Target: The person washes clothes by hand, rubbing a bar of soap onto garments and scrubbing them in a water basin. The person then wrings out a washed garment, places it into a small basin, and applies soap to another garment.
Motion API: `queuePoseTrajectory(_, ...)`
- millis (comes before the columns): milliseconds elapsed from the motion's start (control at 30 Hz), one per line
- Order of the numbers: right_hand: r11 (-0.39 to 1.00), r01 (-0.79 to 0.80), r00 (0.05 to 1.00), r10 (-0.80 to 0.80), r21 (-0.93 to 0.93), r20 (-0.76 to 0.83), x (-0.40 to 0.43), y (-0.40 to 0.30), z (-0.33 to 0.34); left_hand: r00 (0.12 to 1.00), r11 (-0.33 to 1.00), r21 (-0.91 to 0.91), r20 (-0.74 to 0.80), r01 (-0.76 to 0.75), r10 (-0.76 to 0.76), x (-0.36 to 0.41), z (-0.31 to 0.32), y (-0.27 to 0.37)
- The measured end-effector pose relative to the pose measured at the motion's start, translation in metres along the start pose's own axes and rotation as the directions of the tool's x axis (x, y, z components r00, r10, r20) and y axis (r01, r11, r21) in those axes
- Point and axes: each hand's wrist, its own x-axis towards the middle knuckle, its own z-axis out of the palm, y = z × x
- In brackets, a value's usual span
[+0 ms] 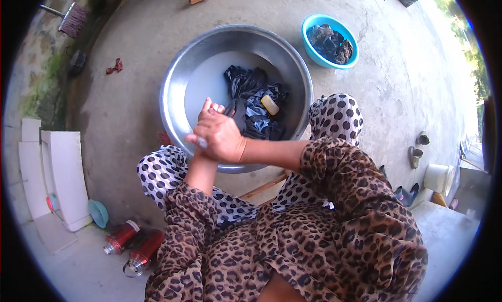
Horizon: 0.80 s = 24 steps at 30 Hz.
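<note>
My right hand (222,136) lies across my left hand (208,110) over the near left part of a large metal basin (237,29). A dark wet cloth (236,117) runs up to the hands and looks pinched between them; the exact grip is hidden. Something pale and shiny, perhaps a ring, shows by the right hand's fingers. More dark wet clothing (247,82) is heaped in cloudy water (202,82). On that heap rests a yellowish bar of soap (270,105).
A blue plastic basin (307,47) holding dark clothes stands beyond, to the right. Two red vacuum flasks (147,245) lie at lower left near a teal bowl (98,213). Shoes (416,157) and a white bucket (436,178) are at right. A red scrap (114,66) lies on the concrete.
</note>
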Motion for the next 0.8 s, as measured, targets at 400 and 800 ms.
queuePoseTrajectory(400,0.499,-0.851,0.4,0.421,0.16,0.814,0.051,0.119,-0.032,0.626,0.885,0.446,-0.654,-0.134,0.424,0.008,0.114,0.029)
queuePoseTrajectory(800,-0.078,-0.782,0.458,0.601,0.618,0.655,0.056,0.097,-0.041,0.612,0.486,0.851,-0.496,0.201,0.616,0.009,0.134,0.043)
